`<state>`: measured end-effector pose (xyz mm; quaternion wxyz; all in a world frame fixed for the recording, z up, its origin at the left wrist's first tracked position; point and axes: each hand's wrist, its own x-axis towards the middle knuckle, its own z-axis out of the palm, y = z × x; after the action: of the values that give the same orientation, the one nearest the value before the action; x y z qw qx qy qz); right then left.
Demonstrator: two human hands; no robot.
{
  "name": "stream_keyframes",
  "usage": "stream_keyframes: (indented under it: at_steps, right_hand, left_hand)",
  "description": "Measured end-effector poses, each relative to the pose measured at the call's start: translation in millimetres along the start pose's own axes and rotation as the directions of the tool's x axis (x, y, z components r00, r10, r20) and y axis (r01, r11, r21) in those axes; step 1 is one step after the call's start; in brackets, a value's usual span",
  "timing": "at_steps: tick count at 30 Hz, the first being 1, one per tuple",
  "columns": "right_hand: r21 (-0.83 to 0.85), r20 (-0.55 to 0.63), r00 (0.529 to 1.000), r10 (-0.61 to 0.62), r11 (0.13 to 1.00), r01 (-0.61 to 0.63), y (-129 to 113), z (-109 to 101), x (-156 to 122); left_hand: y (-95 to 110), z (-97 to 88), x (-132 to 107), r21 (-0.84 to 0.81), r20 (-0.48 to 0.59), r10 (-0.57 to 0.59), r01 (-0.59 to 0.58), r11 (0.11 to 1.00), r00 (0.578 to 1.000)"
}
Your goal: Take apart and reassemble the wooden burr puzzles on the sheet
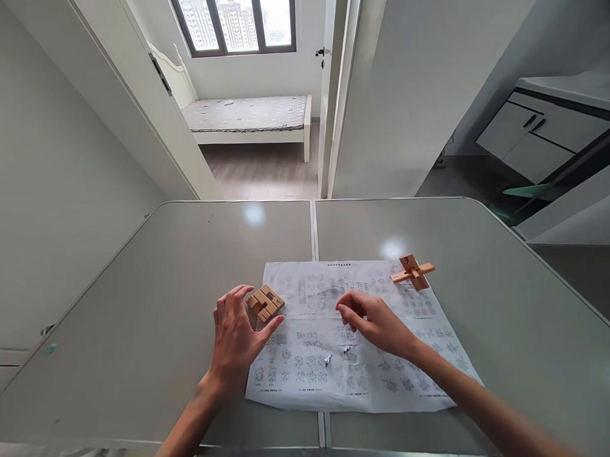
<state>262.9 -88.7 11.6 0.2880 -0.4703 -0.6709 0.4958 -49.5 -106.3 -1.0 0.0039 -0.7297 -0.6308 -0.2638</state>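
My left hand curves around a flat, squarish wooden block puzzle at the left edge of a printed paper sheet. Thumb and fingers are spread wide, close to the puzzle's opposite corners; whether they touch it I cannot tell. Over the middle of the sheet hovers my right hand, its fingers curled in and thumb near the index finger, with nothing visible at the fingertips. A cross-shaped wooden puzzle marked with a dark symbol rests at the sheet's upper right edge.
Two small crumpled whitish scraps, one a scrap left of the other scrap, lie on the sheet. The grey table has a seam down its middle. Beyond it, a doorway shows a bed; walls flank both sides.
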Motion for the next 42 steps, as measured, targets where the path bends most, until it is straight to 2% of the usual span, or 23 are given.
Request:
stream_keyframes:
  at_steps: [4,9,16,24,31,35,38,42]
  right_hand:
    - [0.014,0.019,0.997,-0.081,0.997,0.081,4,3,1]
    - [0.019,0.058,0.989,-0.133,0.991,0.132,7,5,2]
    - [0.031,0.104,0.978,-0.179,0.984,0.177,17,4,4]
    - [0.054,0.097,0.980,-0.176,0.984,0.171,22,3,12]
    - [0.126,0.070,0.987,-0.146,0.983,0.137,25,2,13]
    - [0.146,-0.056,0.991,-0.118,0.981,0.125,29,4,11]
    - [0.125,-0.186,0.973,-0.138,0.979,0.163,30,6,8]
    - [0.078,-0.235,0.951,-0.200,0.972,0.223,30,7,5]
  left_hand:
    - [6,2.2,0,-0.020,0.039,-0.097,0.098,0.995,0.995]
    - [13,3.7,2,-0.032,0.079,-0.243,0.246,0.969,0.967]
    - [20,2.8,9,-0.115,0.105,-0.289,0.300,0.947,0.952]
    - [36,11.6,12,-0.152,0.059,-0.206,0.213,0.965,0.977]
    - [64,21.4,16,-0.275,0.146,-0.056,0.095,0.957,0.988]
    - [84,25.8,21,-0.377,0.219,0.013,0.072,0.923,0.976]
    - [95,28.8,24,-0.440,0.288,0.056,0.080,0.894,0.956]
    - [102,31.8,25,-0.488,0.350,0.095,0.095,0.868,0.932]
